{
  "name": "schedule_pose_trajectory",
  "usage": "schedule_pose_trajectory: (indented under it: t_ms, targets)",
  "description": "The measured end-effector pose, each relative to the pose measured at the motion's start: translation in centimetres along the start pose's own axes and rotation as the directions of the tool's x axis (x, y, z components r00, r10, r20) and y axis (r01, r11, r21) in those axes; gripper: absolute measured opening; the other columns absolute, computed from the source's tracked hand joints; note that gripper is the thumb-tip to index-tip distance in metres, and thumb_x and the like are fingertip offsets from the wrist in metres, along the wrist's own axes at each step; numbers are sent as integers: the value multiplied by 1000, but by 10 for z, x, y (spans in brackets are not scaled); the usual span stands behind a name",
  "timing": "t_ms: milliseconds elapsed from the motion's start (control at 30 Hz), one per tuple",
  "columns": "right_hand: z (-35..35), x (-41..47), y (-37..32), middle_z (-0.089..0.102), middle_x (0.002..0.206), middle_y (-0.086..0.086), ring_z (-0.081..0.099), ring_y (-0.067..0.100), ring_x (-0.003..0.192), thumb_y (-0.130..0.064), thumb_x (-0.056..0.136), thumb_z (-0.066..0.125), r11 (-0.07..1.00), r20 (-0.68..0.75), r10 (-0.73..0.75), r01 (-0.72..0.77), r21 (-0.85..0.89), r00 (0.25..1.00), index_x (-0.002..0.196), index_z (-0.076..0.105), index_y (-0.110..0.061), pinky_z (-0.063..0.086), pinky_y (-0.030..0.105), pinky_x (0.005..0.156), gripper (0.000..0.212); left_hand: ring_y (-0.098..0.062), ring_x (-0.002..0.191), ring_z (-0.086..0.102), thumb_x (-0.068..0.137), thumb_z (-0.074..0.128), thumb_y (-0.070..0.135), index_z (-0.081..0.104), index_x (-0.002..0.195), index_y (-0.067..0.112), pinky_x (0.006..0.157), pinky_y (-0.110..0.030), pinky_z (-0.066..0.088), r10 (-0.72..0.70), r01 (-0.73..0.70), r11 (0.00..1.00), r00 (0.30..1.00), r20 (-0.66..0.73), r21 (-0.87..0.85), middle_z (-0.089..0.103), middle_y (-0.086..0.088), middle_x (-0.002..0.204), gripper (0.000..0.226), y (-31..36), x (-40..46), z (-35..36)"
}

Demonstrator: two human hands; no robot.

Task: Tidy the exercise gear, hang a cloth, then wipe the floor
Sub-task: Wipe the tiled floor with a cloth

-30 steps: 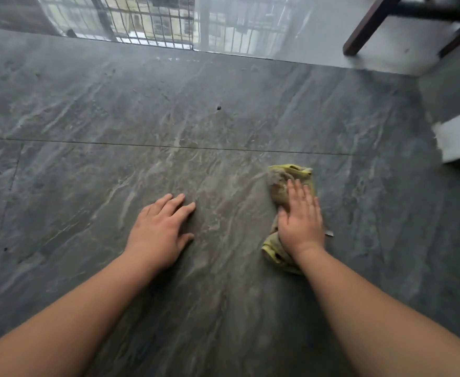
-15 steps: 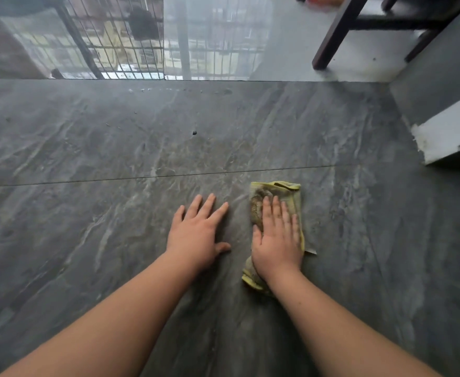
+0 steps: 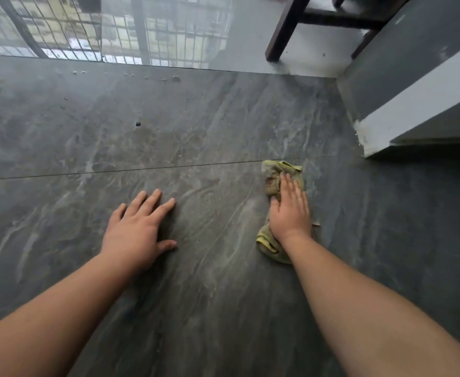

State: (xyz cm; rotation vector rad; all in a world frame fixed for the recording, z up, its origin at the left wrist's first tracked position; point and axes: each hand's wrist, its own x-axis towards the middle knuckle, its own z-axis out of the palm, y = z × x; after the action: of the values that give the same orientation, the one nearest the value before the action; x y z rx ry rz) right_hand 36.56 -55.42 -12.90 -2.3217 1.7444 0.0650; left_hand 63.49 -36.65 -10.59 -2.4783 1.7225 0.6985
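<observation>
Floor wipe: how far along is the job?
Done: cannot tell; no exercise gear or hung cloth is in view. In hand: the right hand presses a yellow cloth flat on the floor, while the left hand rests on it. Left: specks lie on the far tile.

Dark grey marbled floor tiles (image 3: 114, 118) carry it all. A crumpled yellow cloth (image 3: 271, 183) lies flat just below the grout line, right hand (image 3: 290, 213) pressing it. Left hand (image 3: 135, 232) rests flat on bare tile, well apart. A dark chair leg (image 3: 284, 31) stands far back.
</observation>
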Motion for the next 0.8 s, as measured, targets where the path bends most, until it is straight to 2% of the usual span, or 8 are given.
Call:
schedule_pose_trajectory:
  t_ms: [100,200,333,467,533,600,667,800]
  targets:
    - [-5,-2,30,9,165,-2,5,13,151,-33,101,32,992,-17,124,-124,-12,992,157,8,-22,0,38,123,62,-18,151,2,78,57,73,8,152,45,120,-45,13,2,-2,1000,1000,-28,3,3,9,164,92,2,-1,3]
    - [10,-10,-23,13,164,5,9,21,151,-38,96,25,990,-64,140,-140,7,988,156,10,-18,5,42,122,65,-18,151,2,78,56,73,9,152,46,119,-45,12,11,-11,1000,999,-31,2,4,8,164,92,2,0,3]
    - [47,-74,-158,11,164,3,6,21,151,-40,89,26,942,51,-331,327,72,942,157,12,-23,-6,39,122,71,-18,151,8,82,59,61,26,149,36,119,-45,15,20,-19,1000,998,-67,14,15,6,163,79,-2,-1,7]
    - [43,-80,-166,6,165,-1,2,17,151,-26,90,44,890,99,-448,434,141,888,157,10,-27,-3,37,122,75,-17,151,7,83,56,63,28,148,33,120,-43,15,26,-23,999,997,-74,33,18,5,162,77,-5,-3,8]
    - [34,-60,-123,15,164,1,13,21,150,-17,88,47,933,43,-350,344,108,936,155,18,-25,7,38,122,74,-16,151,3,80,54,71,16,152,39,120,-43,12,21,-20,999,999,-46,26,6,8,164,87,-3,-2,6]
    - [21,-40,-64,18,163,5,20,26,148,-12,91,44,994,-23,-60,62,85,998,155,22,-18,14,39,121,67,-16,151,1,80,53,73,10,152,41,120,-44,10,22,-23,1000,999,-36,-7,2,9,164,90,-2,-2,5]
    - [9,-37,-11,15,163,7,17,25,149,-16,95,44,986,-64,148,-142,84,987,155,19,-14,16,42,121,65,-17,151,0,81,54,72,9,153,41,121,-44,9,24,-24,1000,999,-33,-12,1,9,164,90,-2,-4,5]
    - [10,-53,-11,21,162,13,18,29,149,-26,94,37,972,-93,223,-214,102,970,154,21,-9,17,45,121,64,-17,151,-1,83,55,69,8,153,39,121,-46,7,26,-27,1000,999,-24,-10,-1,8,164,89,-1,-3,6]
